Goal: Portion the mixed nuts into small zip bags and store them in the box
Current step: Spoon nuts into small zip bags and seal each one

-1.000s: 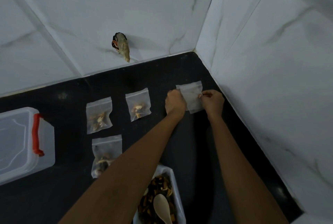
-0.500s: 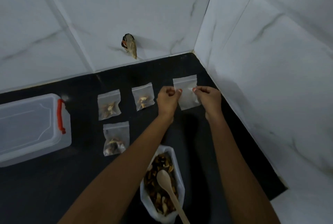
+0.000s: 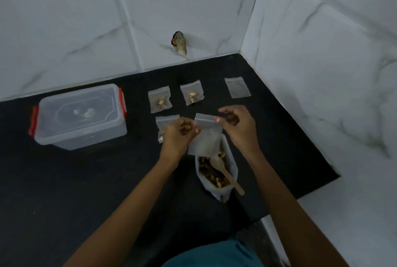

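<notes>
Clear plastic zip bag [image 3: 206,135], empty, held up btwn both hands, over open nut pouch [image 3: 221,193] near front right of counter [image 3: 86,180]. L hand [image 3: 178,137] pinches bag's side edge below zip; R hand [image 3: 238,127] pinches top corner. Pouch holds mixed nuts [image 3: 209,173] + wooden spoon [image 3: 225,173], handle sticking out over rim. Three filled small bags mid-counter: two toward back edge [image 3: 160,99] [image 3: 191,95], third [image 3: 165,121] partly behind L hand. Spare empty bag [image 3: 237,86] flat near back right corner. Lidded clear box [image 3: 80,116] w/ red latches [image 3: 33,122] toward left, well apart; contents unclear.
</notes>
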`<state>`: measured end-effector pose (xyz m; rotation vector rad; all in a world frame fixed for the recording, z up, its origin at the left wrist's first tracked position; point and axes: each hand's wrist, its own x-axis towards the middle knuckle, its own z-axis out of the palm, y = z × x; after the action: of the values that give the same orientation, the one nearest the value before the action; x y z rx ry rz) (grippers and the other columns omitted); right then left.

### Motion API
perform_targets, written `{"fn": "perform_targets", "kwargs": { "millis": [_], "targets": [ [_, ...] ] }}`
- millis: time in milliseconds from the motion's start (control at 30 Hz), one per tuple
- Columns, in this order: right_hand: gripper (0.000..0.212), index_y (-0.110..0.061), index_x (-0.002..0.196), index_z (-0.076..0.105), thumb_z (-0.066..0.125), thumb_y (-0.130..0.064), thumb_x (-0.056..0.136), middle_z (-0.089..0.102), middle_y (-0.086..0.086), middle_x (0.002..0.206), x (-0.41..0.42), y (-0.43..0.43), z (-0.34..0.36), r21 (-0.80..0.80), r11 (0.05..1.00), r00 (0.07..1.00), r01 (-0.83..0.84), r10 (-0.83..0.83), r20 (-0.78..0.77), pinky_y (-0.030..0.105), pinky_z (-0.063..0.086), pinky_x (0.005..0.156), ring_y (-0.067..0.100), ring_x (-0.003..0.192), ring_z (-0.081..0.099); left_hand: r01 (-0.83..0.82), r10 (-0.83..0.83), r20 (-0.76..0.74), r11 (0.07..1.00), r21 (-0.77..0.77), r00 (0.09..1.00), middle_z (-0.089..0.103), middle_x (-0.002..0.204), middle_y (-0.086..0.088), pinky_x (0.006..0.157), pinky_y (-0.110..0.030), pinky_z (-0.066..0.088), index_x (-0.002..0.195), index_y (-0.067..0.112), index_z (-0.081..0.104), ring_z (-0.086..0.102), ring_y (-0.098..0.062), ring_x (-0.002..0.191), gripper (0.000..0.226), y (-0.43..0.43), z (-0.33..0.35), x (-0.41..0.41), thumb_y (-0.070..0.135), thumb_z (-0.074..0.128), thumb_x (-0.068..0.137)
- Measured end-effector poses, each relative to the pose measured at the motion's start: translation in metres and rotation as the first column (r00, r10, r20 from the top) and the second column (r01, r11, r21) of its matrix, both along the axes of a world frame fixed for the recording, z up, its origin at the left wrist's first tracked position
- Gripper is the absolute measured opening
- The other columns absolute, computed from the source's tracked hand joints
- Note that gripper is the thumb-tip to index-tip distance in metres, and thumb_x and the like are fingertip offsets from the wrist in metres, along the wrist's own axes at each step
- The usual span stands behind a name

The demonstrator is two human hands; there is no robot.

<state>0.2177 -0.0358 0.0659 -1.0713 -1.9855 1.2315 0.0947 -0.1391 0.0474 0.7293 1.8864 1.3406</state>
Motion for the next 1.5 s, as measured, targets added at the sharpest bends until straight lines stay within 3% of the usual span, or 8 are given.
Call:
{"fn": "perform_targets", "kwargs": {
  "millis": [167,367,533,700,967,1100,1333,1500],
  "targets": [
    [0.021,-0.014,0.104,0.065,0.064,-0.011,0.083,0.056,-0.004,0.102,-0.001,-0.034,0.003,0.037,0.962,0.946,-0.269,0.257,0.197,0.01,0.045,0.079,0.0,0.087,0.053,0.086,-0.085,-0.113,0.996,0.004,0.99,0.062,0.094,0.011,0.077,-0.017,0.048,0.093,0.023,0.059,0.059,0.0,0.092,0.017,-0.043,0.003,-0.001,0.009,0.061,0.084],
    [0.021,-0.01,0.105,0.067,0.062,-0.015,0.085,0.06,-0.008,0.095,0.007,-0.071,0.005,-0.134,0.973,0.958,-0.189,0.213,0.194,0.01,0.045,0.07,0.001,0.086,0.056,0.078,-0.081,-0.187,0.997,-0.023,0.979,0.06,0.094,0.012,0.067,-0.005,0.045,0.106,0.016,0.06,0.055,0.009,0.084,0.023,-0.072,0.002,-0.001,0.009,0.062,0.084],
    [0.019,-0.012,0.102,0.066,0.064,-0.019,0.084,0.058,-0.014,0.084,0.015,-0.097,0.002,-0.306,0.952,0.992,-0.018,0.055,0.111,0.012,0.044,0.069,0.001,0.084,0.056,-0.032,0.049,-0.453,0.998,0.045,0.89,0.052,0.109,0.005,0.083,-0.02,0.046,0.107,0.017,0.057,0.051,-0.006,0.099,0.032,-0.093,0.001,0.013,0.011,0.07,0.078],
    [0.017,-0.011,0.092,0.068,0.071,-0.02,0.078,0.064,-0.009,0.08,0.017,-0.117,0.002,-0.394,0.919,0.999,0.008,0.01,0.043,0.007,0.047,0.06,0.001,0.079,0.06,0.001,0.004,-0.063,0.996,0.088,0.998,0.066,0.096,0.001,0.08,-0.021,0.052,0.098,0.017,0.062,0.063,-0.007,0.09,0.012,-0.109,0.008,0.035,0.02,0.06,0.086],
    [0.008,-0.016,0.087,0.067,0.069,-0.018,0.08,0.065,-0.011,0.08,0.021,-0.125,-0.001,-0.394,0.911,0.986,-0.122,0.157,0.058,0.003,0.044,0.06,-0.005,0.075,0.06,-0.048,0.012,0.258,0.99,0.131,0.966,0.07,0.083,-0.002,0.065,-0.014,0.053,0.093,0.009,0.065,0.069,-0.006,0.075,0.012,-0.113,0.015,0.038,0.007,0.054,0.089],
    [0.008,-0.014,0.09,0.067,0.066,-0.018,0.083,0.065,-0.01,0.084,0.021,-0.122,-0.006,-0.335,0.94,0.993,-0.065,0.093,0.069,0.011,0.044,0.069,0.0,0.084,0.06,-0.071,0.05,0.213,0.994,0.088,0.976,0.069,0.091,-0.004,0.07,-0.017,0.054,0.093,0.011,0.066,0.068,-0.009,0.083,0.012,-0.11,0.015,0.039,0.005,0.058,0.087],
    [0.009,-0.01,0.091,0.061,0.065,-0.012,0.083,0.055,-0.013,0.074,0.012,-0.127,-0.006,0.049,0.989,0.979,-0.138,0.129,0.155,0.008,0.045,0.066,-0.005,0.068,0.053,-0.079,0.079,-0.008,0.997,-0.018,0.997,0.065,0.087,-0.002,0.072,-0.022,0.055,0.088,0.017,0.06,0.065,-0.013,0.082,0.018,-0.103,0.016,0.043,0.001,0.064,0.08],
    [0.012,-0.005,0.092,0.059,0.06,0.0,0.081,0.052,-0.008,0.076,0.011,-0.115,-0.001,0.221,0.971,0.967,-0.086,0.028,0.253,0.013,0.044,0.064,0.004,0.069,0.053,-0.087,0.065,-0.242,0.993,-0.084,0.968,0.055,0.088,0.006,0.064,-0.012,0.049,0.088,0.017,0.055,0.057,-0.007,0.079,0.021,-0.1,0.018,0.04,0.001,0.064,0.078]
  ]
}}
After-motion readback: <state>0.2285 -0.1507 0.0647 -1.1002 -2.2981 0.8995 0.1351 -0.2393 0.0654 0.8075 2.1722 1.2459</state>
